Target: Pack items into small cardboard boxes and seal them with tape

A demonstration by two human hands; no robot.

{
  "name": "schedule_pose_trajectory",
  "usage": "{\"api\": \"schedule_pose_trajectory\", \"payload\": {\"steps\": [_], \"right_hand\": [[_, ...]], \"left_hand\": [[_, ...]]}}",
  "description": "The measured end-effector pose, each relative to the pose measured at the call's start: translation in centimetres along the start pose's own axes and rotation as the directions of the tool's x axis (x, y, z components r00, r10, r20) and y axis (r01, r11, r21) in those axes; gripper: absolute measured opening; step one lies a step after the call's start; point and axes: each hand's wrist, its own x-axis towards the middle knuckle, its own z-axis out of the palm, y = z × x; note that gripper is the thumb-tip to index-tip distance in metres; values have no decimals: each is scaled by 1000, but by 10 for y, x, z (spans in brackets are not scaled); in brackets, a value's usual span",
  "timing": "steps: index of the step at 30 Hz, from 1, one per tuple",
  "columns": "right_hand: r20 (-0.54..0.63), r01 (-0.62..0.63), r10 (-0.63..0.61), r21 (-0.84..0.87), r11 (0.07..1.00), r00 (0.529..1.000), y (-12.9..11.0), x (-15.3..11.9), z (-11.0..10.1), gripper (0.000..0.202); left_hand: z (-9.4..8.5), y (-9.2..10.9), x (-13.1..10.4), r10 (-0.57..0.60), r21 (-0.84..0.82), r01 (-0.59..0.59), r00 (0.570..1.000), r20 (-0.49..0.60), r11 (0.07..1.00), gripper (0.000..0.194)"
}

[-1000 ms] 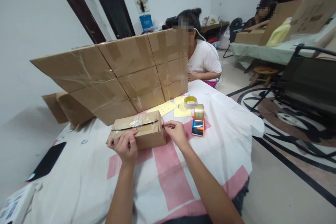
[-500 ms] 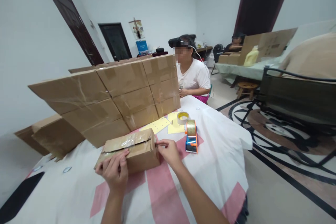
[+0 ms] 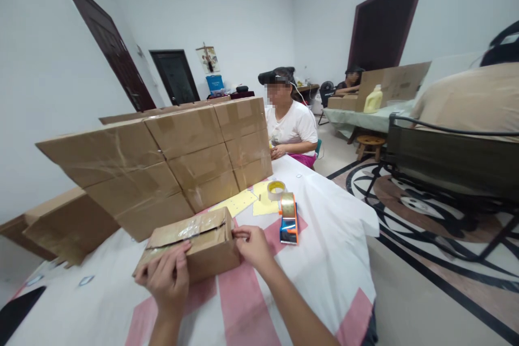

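A small cardboard box (image 3: 190,243) lies on the cloth in front of me. A dark gap runs along its top seam, and clear shiny tape crosses the middle. My left hand (image 3: 167,273) grips the box at its near left side, fingers bent over the top edge. At the right end, my right hand (image 3: 252,246) has its fingertips pinched together against the box's edge. What they pinch is too small to make out. Right of that hand lies a blue and orange tape dispenser (image 3: 289,221) with a roll of tape on it. A loose tape roll (image 3: 276,190) is just beyond.
Behind the box rises a wall of stacked taped cartons (image 3: 198,146); more cartons (image 3: 73,227) stand at left. Pink and white cloth (image 3: 324,238) covers the table. A person in a white shirt (image 3: 294,124) sits across. At right are a chair (image 3: 454,157) and another table (image 3: 344,118).
My view has turned slightly right and up, so everything sits further left and lower. Both hands stay at the same places on the box.
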Motion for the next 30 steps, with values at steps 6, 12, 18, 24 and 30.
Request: {"api": "schedule_pose_trajectory", "payload": {"steps": [6, 12, 18, 24, 30], "right_hand": [[24, -48, 47, 49, 998, 999, -2, -4, 2, 38], [76, -60, 56, 56, 997, 996, -4, -5, 0, 39], [110, -75, 67, 69, 995, 992, -7, -7, -1, 39], [118, -118, 106, 105, 987, 987, -9, -7, -2, 38], [154, -158, 132, 168, 973, 979, -11, -5, -3, 41]], "left_hand": [[1, -2, -3, -22, -4, 22, 1000, 14, 1000, 25], [1, -2, -3, -14, 3, 14, 1000, 3, 1000, 24], [1, -1, -1, -2, 8, 2, 1000, 5, 1000, 25], [1, -1, -2, -2, 14, 2, 1000, 6, 1000, 25], [-1, 0, 1, 22, 26, -22, 1000, 4, 999, 23]]}}
